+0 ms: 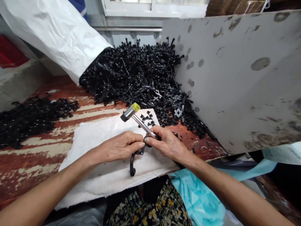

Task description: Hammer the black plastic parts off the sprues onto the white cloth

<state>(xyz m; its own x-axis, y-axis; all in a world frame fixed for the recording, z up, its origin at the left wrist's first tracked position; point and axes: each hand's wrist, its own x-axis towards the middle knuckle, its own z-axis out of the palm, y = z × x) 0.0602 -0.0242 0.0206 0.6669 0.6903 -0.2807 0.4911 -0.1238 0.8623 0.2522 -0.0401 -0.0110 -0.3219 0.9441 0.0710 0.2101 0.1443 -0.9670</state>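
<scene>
Both hands at the near edge of the white pad (94, 138), fingertips meeting over its middle.

Left hand (122, 147): fingers pinched down on the upper end of the black curved part (133, 163). The part lies flat on the pad, directly under and just in front of my left fingertips. Its hooked lower end points toward me, clear of both hands.

Right hand (167, 144): closed around the thin metal shaft of the small hammer (131, 113), thumb and forefinger also touching the top of the part where the left fingers hold it. The hammer slants up and away to the left, its yellow-faced head raised above the pad, well apart from the part.

A scatter of small black pieces (147, 118) lies on the pad just beyond my right hand. Behind, a big heap of black parts (141, 72) spills from a white sack (56, 31) against a grey board (235, 78). A second, lower heap (30, 117) lies far left on the worn red table (35, 157).
</scene>
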